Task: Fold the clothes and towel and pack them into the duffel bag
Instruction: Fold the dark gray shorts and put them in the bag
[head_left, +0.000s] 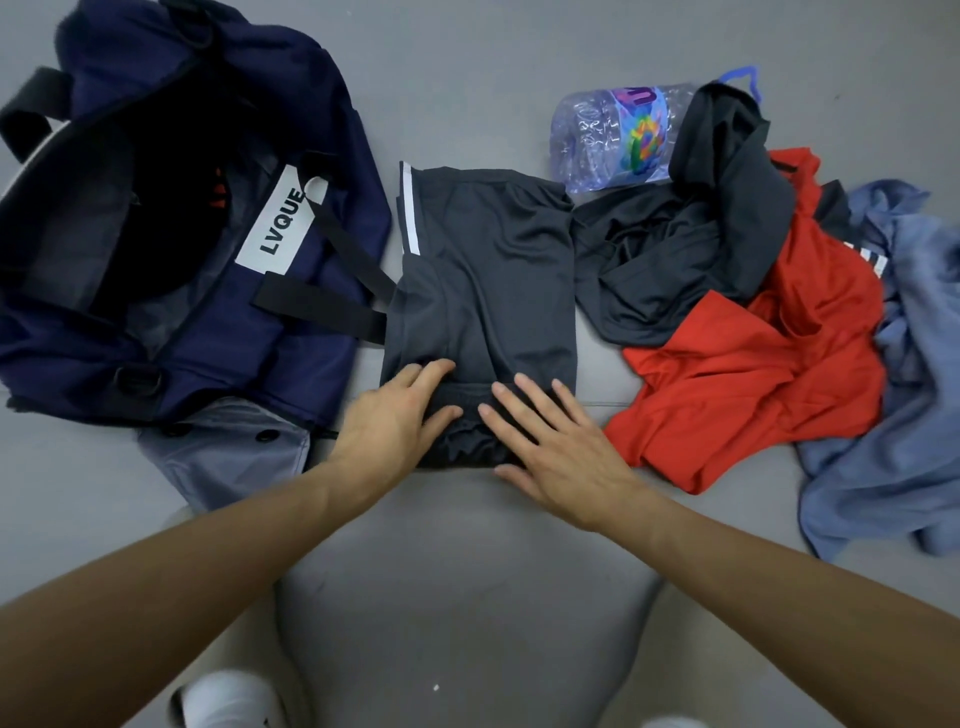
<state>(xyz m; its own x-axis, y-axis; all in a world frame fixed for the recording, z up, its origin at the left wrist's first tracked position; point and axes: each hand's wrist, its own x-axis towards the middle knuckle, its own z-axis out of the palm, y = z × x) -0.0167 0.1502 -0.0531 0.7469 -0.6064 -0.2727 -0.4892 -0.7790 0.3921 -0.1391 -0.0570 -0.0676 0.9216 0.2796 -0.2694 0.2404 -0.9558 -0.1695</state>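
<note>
A folded dark grey sports garment with a white side stripe (483, 270) is laid flat between the open navy fabric duffel bag (218, 343) and a loose heap of black, red and blue clothes (753, 364). Its near edge is pressed down by the left hand (400, 415) and the right hand (550, 441), fingers straight and spread.

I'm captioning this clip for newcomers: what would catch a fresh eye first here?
The left hand and right hand rest on the near end of the grey shorts at centre. A bright red shirt lies crumpled to their right. The open navy duffel bag sits at left.
</note>
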